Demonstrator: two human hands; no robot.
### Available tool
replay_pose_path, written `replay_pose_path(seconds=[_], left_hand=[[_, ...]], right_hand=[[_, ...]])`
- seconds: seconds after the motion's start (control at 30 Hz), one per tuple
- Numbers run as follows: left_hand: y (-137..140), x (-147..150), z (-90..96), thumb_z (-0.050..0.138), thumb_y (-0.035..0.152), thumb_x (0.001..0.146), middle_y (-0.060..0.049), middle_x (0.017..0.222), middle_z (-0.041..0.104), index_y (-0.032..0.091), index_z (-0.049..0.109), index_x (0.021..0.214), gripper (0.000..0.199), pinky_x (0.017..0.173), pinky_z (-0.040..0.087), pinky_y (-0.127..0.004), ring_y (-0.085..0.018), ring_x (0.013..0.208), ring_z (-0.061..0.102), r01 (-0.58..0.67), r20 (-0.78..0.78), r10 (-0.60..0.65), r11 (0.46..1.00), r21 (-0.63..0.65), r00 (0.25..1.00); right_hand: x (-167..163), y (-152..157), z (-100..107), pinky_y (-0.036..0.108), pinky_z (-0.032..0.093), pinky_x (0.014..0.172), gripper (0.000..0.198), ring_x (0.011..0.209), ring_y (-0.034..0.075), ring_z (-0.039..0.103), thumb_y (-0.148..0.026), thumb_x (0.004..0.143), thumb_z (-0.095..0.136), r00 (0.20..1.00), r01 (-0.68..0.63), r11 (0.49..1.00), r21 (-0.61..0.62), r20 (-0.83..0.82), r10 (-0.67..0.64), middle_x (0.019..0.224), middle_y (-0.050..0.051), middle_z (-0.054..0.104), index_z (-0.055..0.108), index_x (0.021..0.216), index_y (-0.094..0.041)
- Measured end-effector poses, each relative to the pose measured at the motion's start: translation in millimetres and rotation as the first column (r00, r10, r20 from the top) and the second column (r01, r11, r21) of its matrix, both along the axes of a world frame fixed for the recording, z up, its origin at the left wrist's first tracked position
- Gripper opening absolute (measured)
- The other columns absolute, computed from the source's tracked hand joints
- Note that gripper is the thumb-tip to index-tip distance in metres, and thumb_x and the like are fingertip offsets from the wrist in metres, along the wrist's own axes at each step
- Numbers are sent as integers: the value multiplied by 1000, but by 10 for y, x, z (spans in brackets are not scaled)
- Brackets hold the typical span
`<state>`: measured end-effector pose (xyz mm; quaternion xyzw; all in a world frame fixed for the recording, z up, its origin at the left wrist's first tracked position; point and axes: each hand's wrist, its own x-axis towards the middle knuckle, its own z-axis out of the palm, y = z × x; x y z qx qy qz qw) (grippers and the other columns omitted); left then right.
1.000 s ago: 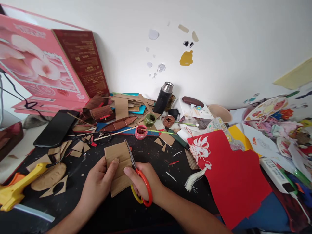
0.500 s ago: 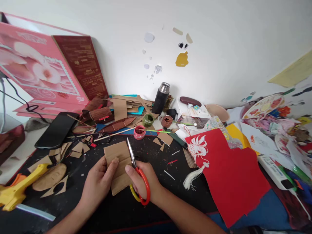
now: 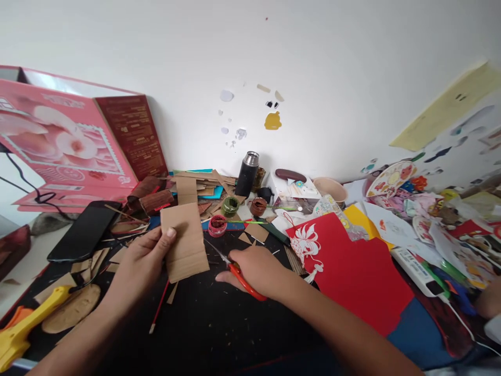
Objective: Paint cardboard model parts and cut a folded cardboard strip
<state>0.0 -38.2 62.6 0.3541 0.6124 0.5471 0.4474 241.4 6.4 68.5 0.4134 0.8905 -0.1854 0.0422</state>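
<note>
My left hand pinches a piece of brown corrugated cardboard by its left edge, thumb on the front face, holding it upright above the black work surface. Just right of it, my right hand grips a pair of red-handled scissors. The blades point up and left toward the cardboard's right edge, and whether they touch it I cannot tell. Part of the handle is hidden by my fingers. A thin red stick with a pale tip lies below the cardboard.
Behind stand open paint jars, pink, green and brown, and a black flask. Red paper covers the right side. A yellow glue gun, a phone and cardboard scraps lie left. A pink box leans behind.
The scissors have come away from the cardboard's face, moving right and turning flatter. My left hand has raised the cardboard. The view has tilted up, and the red stick now shows.
</note>
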Motion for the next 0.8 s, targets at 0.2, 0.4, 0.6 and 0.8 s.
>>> replay_pose_path(seconds=[0.2,0.4,0.6,0.8], left_hand=[[287,92,-151,83,72,72,-6,85,78,19,78,99,61,63,58,-29,-23,74,71,106,123,-106,994,6,987],[371,101,-397,81,56,73,2,64,63,19,71,89,42,41,40,-25,-14,48,54,116,215,-123,992,46,969],[350,57,-565,83,59,80,4,68,59,18,70,89,43,42,38,-22,-11,51,50,191,252,-202,979,65,946],[322,68,-547,84,68,75,2,74,61,19,69,87,53,48,41,-21,-12,59,51,180,208,-181,983,21,961]], right_hand=[[47,175,-19,41,57,77,70,95,39,80,-77,99,55,952,-54,995,88,304,25,96,20,81,73,121,-13],[144,202,-57,41,58,79,75,99,40,79,-80,94,60,945,-34,999,12,326,28,101,21,81,73,124,-13],[170,224,-25,39,57,77,75,100,40,79,-84,94,55,960,-35,999,-31,276,42,103,19,82,74,122,-17],[84,241,-152,41,59,80,74,97,39,80,-80,97,54,942,-48,996,70,334,22,100,21,81,70,127,-14]])
